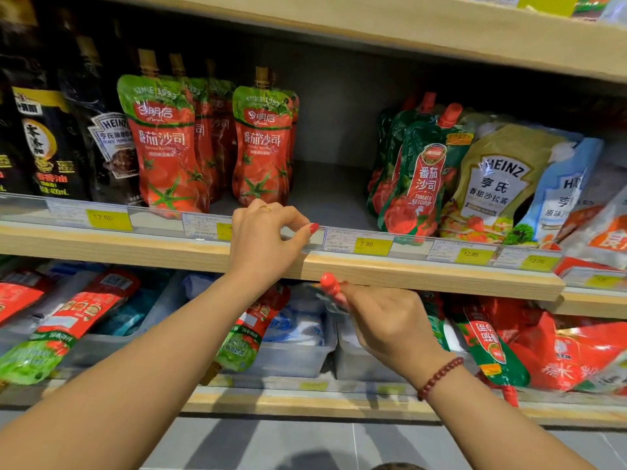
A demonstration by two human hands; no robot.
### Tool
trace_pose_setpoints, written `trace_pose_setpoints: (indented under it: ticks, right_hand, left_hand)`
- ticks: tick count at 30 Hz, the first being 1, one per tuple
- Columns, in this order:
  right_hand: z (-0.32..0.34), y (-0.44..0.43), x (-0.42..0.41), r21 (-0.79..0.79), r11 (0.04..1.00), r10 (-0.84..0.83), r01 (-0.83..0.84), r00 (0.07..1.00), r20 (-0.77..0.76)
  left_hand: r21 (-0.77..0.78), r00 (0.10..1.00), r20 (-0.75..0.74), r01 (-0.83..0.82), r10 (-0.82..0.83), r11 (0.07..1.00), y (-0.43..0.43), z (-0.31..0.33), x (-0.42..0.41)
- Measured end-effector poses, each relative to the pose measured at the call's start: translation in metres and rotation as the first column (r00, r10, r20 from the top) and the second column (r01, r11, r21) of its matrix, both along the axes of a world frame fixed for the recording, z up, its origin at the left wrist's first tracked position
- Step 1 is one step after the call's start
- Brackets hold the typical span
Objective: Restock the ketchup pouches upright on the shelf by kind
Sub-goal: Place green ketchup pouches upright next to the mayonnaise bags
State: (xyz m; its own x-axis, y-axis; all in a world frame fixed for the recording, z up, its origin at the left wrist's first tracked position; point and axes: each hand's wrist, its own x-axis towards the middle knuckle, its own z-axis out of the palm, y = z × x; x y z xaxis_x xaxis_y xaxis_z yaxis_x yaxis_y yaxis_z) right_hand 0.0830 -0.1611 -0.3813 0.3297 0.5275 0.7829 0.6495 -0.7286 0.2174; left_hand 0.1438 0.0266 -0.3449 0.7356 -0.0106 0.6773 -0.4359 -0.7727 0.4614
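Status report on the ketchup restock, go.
Left hand resting empty on shelf edge. Right hand gripping red-capped pouch. Gap on shelf clear.

Dark glass bottles with gold-wrapped necks (40, 137) stand at the left end of the middle tier, beside a black Heinz sauce pouch (113, 154). At the right end lean an olive-green Heinz salad-dressing pouch (495, 184) and a pale blue Heinz pouch (559, 195). Yellow price tags (372, 246) sit in the clear front rail. Translucent grey plastic bins (291, 357) line the tier below, above grey floor tiles (305, 442).
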Motion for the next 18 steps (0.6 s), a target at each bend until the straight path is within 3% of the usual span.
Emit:
trace_pose_setpoints:
  ticks: [5,8,13,18]
  right_hand:
    - [0.030,-0.004,0.013,0.221,0.966,-0.083,0.137,0.968,-0.236]
    - [0.047,0.003,0.018,0.387,0.913,0.021,0.129,0.933,-0.359]
    - [0.089,0.011,0.032,0.623,0.767,0.111,0.152,0.926,-0.362]
    - [0.136,0.021,0.045,0.739,0.664,0.155,0.109,0.948,-0.279]
  left_hand:
    - [-0.096,0.998,0.049,0.052,-0.048,0.994,0.001,0.001,-0.010]
    - [-0.140,0.981,0.131,0.158,-0.140,0.977,-0.005,-0.005,-0.032]
    - [-0.258,0.964,0.082,0.265,-0.252,0.929,-0.018,-0.011,-0.061]
    - [-0.135,0.988,0.083,0.144,-0.133,0.980,-0.035,0.016,-0.063]
